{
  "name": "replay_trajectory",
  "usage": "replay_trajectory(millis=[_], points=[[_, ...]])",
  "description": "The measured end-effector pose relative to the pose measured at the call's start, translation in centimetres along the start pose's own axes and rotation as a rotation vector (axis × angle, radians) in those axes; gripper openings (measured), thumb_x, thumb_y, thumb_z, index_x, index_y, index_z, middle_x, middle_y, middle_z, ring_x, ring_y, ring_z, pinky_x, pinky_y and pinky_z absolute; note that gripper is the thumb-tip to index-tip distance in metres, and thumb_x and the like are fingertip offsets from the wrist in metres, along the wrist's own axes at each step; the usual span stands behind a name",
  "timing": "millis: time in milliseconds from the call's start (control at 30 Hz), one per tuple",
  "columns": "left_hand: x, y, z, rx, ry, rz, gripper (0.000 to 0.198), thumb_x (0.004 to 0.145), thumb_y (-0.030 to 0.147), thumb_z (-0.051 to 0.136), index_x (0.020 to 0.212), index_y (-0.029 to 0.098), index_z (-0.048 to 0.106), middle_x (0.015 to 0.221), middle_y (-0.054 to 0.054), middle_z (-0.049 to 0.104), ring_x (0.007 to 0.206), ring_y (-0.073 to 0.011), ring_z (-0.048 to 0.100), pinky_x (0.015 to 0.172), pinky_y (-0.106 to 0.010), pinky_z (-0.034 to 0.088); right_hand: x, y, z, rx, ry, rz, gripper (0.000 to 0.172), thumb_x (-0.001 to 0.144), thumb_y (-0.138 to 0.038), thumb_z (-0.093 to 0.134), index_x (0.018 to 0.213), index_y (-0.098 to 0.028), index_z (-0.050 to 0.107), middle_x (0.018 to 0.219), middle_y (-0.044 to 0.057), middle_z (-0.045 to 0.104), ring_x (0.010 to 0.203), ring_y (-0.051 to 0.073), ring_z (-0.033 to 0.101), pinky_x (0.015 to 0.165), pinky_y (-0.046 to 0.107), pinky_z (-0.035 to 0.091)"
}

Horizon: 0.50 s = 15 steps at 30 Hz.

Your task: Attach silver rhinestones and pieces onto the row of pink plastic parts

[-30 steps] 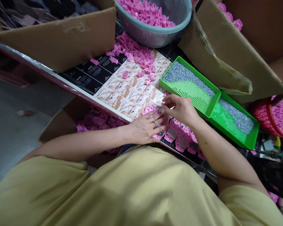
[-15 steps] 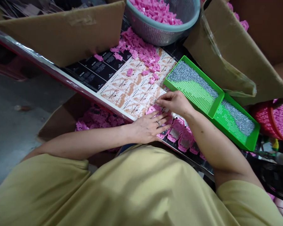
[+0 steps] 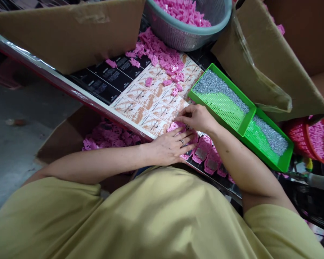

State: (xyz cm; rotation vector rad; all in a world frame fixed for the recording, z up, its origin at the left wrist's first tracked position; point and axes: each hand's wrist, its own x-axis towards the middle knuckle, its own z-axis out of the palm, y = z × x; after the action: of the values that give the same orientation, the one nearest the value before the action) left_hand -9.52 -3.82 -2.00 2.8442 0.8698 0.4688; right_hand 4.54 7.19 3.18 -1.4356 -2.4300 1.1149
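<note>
My left hand, a ring on one finger, lies flat with fingers spread over pink plastic parts at the table's near edge. Just beyond it my right hand has thumb and fingertips pinched together above a pink plastic part. Whatever is in that pinch is too small to make out. To the right of my left hand, a row of pink plastic parts with grey plates runs along the edge, partly behind my right forearm. Green trays holding small shiny metal pieces stand beyond my right arm.
Loose pink pieces are heaped before a grey basin of similar pieces. Cardboard boxes flank the table at left and right. A red basket stands far right. Below the edge, an open carton holds pink parts.
The right hand has shifted very slightly left, still pinched over the pink part. The left hand keeps its place. The whole view has moved a little.
</note>
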Motion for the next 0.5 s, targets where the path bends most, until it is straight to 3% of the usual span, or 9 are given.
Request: replay_trajectory(millis=[133, 267, 400, 500], points=[[0.0, 0.0, -0.2, 0.014, 0.040, 0.020, 0.058, 0.093, 0.052, 0.049, 0.132, 0.010, 0.055, 0.141, -0.019, 0.050, 0.136, -0.0322, 0.041, 0.113, -0.047, 0.029, -0.1, -0.6, 0.6, -0.043, 0.059, 0.032, 0.029, 0.073, -0.028, 0.077, 0.094, -0.016, 0.062, 0.063, -0.005, 0.058, 0.057, 0.009, 0.048, 0.060, 0.025, 0.039], [0.0, 0.0, -0.5, 0.028, 0.051, 0.013, 0.055, 0.092, 0.048, 0.052, 0.131, 0.010, 0.056, 0.136, -0.019, 0.055, 0.133, -0.0310, 0.045, 0.113, -0.046, 0.030, -0.7, -0.3, 1.4, 0.004, 0.136, 0.075, 0.028, 0.073, -0.034, 0.077, 0.089, -0.016, 0.062, 0.059, -0.006, 0.055, 0.054, 0.009, 0.048, 0.060, 0.025, 0.040], [0.0, 0.0, -0.5, 0.037, 0.020, 0.004, 0.055, 0.094, 0.050, 0.049, 0.133, 0.011, 0.054, 0.140, -0.020, 0.051, 0.135, -0.0305, 0.043, 0.114, -0.047, 0.028, -1.7, 0.8, 0.1, 0.006, 0.284, -0.012, 0.022, 0.086, -0.035, 0.062, 0.097, -0.017, 0.068, 0.082, 0.003, 0.069, 0.068, 0.011, 0.059, 0.069, 0.026, 0.047], [0.0, -0.1, -0.2, 0.025, 0.036, 0.016, 0.061, 0.093, 0.053, 0.048, 0.136, 0.010, 0.050, 0.144, -0.019, 0.046, 0.136, -0.0306, 0.041, 0.114, -0.046, 0.028, -2.6, 1.5, -1.8, -0.293, 0.431, -0.047, 0.026, 0.094, -0.030, 0.049, 0.101, -0.018, 0.070, 0.093, 0.007, 0.069, 0.080, 0.016, 0.062, 0.077, 0.030, 0.047]])
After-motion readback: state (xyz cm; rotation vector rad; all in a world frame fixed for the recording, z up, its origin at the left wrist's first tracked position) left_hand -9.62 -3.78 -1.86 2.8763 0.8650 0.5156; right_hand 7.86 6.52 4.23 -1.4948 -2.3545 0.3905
